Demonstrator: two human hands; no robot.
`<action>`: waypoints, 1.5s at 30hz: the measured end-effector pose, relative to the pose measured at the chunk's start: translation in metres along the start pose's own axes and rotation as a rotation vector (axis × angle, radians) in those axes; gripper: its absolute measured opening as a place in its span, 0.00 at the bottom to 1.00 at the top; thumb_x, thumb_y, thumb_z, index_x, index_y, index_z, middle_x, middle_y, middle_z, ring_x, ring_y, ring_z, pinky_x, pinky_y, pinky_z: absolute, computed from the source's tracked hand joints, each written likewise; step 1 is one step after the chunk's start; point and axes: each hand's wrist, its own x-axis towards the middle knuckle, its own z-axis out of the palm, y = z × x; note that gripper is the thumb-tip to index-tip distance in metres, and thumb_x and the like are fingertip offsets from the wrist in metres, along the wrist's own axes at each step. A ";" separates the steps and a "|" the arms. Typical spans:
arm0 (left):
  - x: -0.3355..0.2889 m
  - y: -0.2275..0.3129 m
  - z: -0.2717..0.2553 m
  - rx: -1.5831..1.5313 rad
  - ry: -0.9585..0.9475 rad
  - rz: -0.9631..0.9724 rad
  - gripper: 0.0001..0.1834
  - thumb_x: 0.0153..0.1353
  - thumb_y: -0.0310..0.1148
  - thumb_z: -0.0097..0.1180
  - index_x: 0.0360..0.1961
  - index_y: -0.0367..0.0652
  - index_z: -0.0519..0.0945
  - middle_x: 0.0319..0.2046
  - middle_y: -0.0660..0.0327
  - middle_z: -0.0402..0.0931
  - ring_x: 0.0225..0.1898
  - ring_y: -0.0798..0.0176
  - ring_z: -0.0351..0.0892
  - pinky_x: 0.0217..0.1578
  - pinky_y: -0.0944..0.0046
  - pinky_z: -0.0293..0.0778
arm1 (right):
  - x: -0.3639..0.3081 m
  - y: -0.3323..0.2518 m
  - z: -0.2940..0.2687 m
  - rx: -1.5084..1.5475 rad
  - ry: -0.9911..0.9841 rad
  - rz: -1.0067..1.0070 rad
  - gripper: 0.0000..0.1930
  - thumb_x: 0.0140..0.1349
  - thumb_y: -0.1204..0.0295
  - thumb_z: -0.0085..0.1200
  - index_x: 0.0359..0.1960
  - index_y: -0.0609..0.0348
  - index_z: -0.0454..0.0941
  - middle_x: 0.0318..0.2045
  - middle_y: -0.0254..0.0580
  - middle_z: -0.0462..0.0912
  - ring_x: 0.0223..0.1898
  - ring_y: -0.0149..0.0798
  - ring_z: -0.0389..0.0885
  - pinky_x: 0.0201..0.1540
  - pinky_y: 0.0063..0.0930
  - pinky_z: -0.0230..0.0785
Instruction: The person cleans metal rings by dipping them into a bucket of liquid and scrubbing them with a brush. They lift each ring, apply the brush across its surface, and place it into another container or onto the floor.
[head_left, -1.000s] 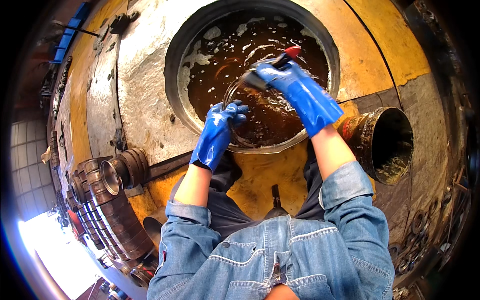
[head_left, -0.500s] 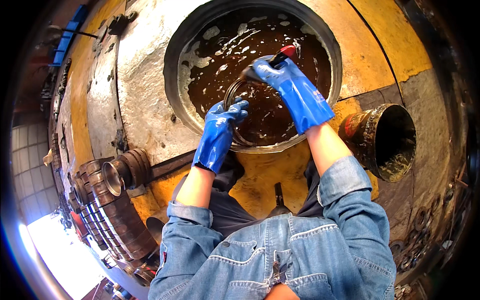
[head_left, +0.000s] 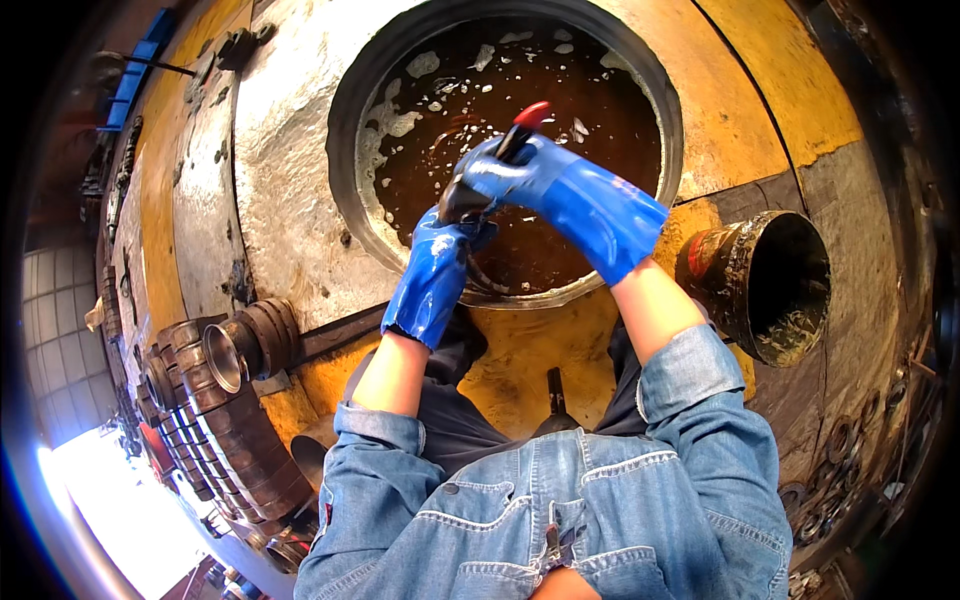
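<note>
Both my hands wear blue rubber gloves over a round black basin of dark brown, foamy liquid. My right hand is closed around a brush; its black handle with a red end sticks up past the glove. The dark brush head is pressed close to my left hand, slightly blurred. My left hand grips a thin-walled metal ring at the basin's near left side. Brush and gloves cover most of the ring; only its lower curve shows.
Right of the basin lies a grimy, open-ended metal cylinder. Stacks of brown metal rings stand at the left. Loose washers or rings lie at the far right. Worn yellow and grey sheets cover the floor.
My right hand has moved left and slightly down with the brush, bringing the brush head onto the ring by my left hand. My left hand stays nearly in place.
</note>
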 end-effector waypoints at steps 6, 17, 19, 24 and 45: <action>0.000 -0.015 -0.014 -0.140 -0.046 0.035 0.20 0.75 0.27 0.60 0.65 0.36 0.79 0.51 0.56 0.88 0.41 0.68 0.85 0.46 0.67 0.84 | -0.001 0.016 -0.011 -0.081 0.310 0.109 0.20 0.66 0.54 0.56 0.42 0.60 0.88 0.32 0.49 0.88 0.34 0.41 0.85 0.45 0.37 0.76; 0.043 -0.013 -0.041 -0.602 -0.217 -0.393 0.46 0.70 0.73 0.49 0.69 0.42 0.76 0.62 0.51 0.83 0.51 0.44 0.87 0.53 0.38 0.82 | -0.014 0.030 -0.040 -0.225 0.190 0.231 0.24 0.63 0.53 0.61 0.52 0.59 0.86 0.40 0.47 0.90 0.42 0.36 0.87 0.52 0.32 0.76; 0.040 -0.012 -0.042 -0.596 -0.159 -0.386 0.48 0.67 0.77 0.48 0.70 0.47 0.77 0.67 0.52 0.79 0.57 0.38 0.84 0.55 0.34 0.80 | -0.019 -0.016 -0.027 -0.146 0.000 0.139 0.22 0.61 0.54 0.62 0.50 0.57 0.87 0.37 0.47 0.90 0.40 0.34 0.86 0.50 0.31 0.76; 0.019 0.005 -0.023 -0.515 -0.188 -0.272 0.44 0.70 0.74 0.46 0.71 0.50 0.76 0.66 0.55 0.81 0.58 0.44 0.85 0.52 0.41 0.82 | -0.021 -0.032 0.010 -0.320 -0.234 0.013 0.22 0.61 0.47 0.62 0.43 0.52 0.88 0.35 0.45 0.90 0.36 0.40 0.86 0.47 0.37 0.77; 0.008 0.005 -0.017 -0.223 -0.261 -0.151 0.32 0.81 0.53 0.49 0.73 0.40 0.70 0.62 0.54 0.83 0.51 0.60 0.87 0.44 0.67 0.78 | -0.010 0.038 -0.034 -0.355 0.426 0.348 0.25 0.67 0.48 0.53 0.49 0.54 0.90 0.47 0.52 0.91 0.52 0.52 0.89 0.58 0.39 0.79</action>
